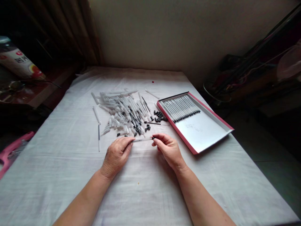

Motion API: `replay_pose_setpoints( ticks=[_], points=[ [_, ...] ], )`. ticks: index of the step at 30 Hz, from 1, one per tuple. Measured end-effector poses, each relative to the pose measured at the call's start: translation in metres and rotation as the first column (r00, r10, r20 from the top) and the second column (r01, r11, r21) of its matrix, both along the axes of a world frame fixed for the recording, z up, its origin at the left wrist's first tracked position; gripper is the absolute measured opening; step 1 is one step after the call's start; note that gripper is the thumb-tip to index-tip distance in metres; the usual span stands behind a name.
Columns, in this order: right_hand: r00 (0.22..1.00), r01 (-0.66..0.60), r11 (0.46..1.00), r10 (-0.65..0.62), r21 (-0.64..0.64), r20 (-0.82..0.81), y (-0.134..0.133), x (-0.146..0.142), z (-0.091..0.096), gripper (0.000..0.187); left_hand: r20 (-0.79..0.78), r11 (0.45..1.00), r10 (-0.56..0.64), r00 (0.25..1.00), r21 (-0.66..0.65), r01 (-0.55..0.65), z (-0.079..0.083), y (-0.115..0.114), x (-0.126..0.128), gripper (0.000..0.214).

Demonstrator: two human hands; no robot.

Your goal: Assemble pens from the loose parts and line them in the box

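Observation:
Between my two hands a clear pen barrel (142, 140) lies level just above the white cloth. My left hand (117, 155) pinches its left end with closed fingers. My right hand (167, 148) pinches the right end, where a small black cap (153, 137) sits. Just beyond my hands lies a loose heap of clear pen barrels and tubes (119, 110) mixed with black refills. Several small black caps (159, 116) are scattered to the right of the heap.
A red-edged shallow box (213, 116) at the right holds a row of finished pens (180, 108) at its far end. A white cloth (70, 163) covers the table. A pink object (10, 150) lies at the left edge. Dark furniture stands on both sides.

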State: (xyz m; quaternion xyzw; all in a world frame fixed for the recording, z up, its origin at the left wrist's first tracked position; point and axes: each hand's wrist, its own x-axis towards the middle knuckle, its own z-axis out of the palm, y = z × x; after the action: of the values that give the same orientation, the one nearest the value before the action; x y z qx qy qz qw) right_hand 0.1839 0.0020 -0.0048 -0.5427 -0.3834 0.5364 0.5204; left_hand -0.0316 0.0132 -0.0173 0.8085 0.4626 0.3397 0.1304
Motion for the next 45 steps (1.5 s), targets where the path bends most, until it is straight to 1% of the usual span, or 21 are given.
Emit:
replay_pose_setpoints(
  ticks=[4,10,12,18,22,25,27,29,32,35,39,41,43,45],
  points=[
    [1.000,0.006,1.000,-0.006,0.005,0.006,0.000,-0.001,0.002,0.027,0.001,1.000,-0.003,1.000,0.002,0.003,0.001,0.000,0.000,0.023],
    [0.999,0.010,1.000,-0.011,-0.023,-0.043,0.001,-0.002,0.003,0.028,-0.004,1.000,-0.004,1.000,0.012,0.004,0.000,-0.001,0.000,0.022],
    [1.000,0.007,1.000,-0.008,-0.029,-0.029,0.000,-0.002,0.002,0.028,-0.008,1.000,-0.007,1.000,0.021,0.007,0.001,-0.001,0.000,0.022],
    [1.000,0.008,1.000,-0.008,0.017,0.012,-0.001,0.000,-0.003,0.027,-0.010,1.000,-0.008,1.000,0.025,0.009,0.002,0.000,0.000,0.022],
    [0.999,0.004,1.000,-0.005,0.016,0.043,-0.001,0.000,-0.003,0.026,-0.017,1.000,-0.007,1.000,0.024,0.007,0.002,-0.001,0.000,0.022],
    [0.996,-0.015,0.999,0.012,0.039,0.091,-0.002,0.000,-0.004,0.025,-0.016,1.000,-0.008,1.000,0.019,0.008,0.001,-0.001,0.000,0.022],
    [0.991,-0.029,0.997,0.018,0.078,0.134,-0.003,0.000,-0.006,0.023,-0.019,1.000,-0.010,1.000,0.021,0.010,0.000,-0.001,-0.001,0.022],
    [0.981,-0.038,0.989,0.010,0.145,0.193,-0.004,0.001,-0.008,0.019,-0.030,0.999,-0.015,0.999,0.031,0.016,-0.001,-0.001,-0.001,0.022],
    [0.952,-0.070,0.960,-0.017,0.271,0.306,-0.005,0.004,-0.011,0.014,-0.043,0.999,-0.025,0.999,0.047,0.027,-0.002,-0.001,-0.001,0.022],
    [0.925,-0.109,0.934,-0.030,0.341,0.378,-0.006,0.006,-0.013,0.012,-0.043,0.998,-0.040,0.998,0.049,0.042,-0.001,-0.001,-0.001,0.022],
    [0.909,-0.130,0.929,-0.028,0.345,0.417,-0.006,0.007,-0.012,0.012,-0.034,0.997,-0.064,0.997,0.047,0.066,0.000,-0.002,-0.001,0.023],
    [0.888,-0.152,0.929,-0.022,0.339,0.459,-0.005,0.008,-0.010,0.013,-0.025,0.996,-0.070,0.997,0.051,0.071,0.001,-0.002,-0.001,0.022],
    [0.848,-0.179,0.927,-0.025,0.331,0.529,-0.004,0.009,-0.008,0.020,-0.020,0.996,-0.076,0.997,0.048,0.076,0.001,-0.003,-0.001,0.022],
    [0.804,-0.204,0.926,-0.026,0.317,0.594,-0.004,0.010,-0.007,0.032,-0.019,0.996,-0.084,0.996,0.033,0.084,0.001,-0.004,-0.001,0.023]
  ],
)
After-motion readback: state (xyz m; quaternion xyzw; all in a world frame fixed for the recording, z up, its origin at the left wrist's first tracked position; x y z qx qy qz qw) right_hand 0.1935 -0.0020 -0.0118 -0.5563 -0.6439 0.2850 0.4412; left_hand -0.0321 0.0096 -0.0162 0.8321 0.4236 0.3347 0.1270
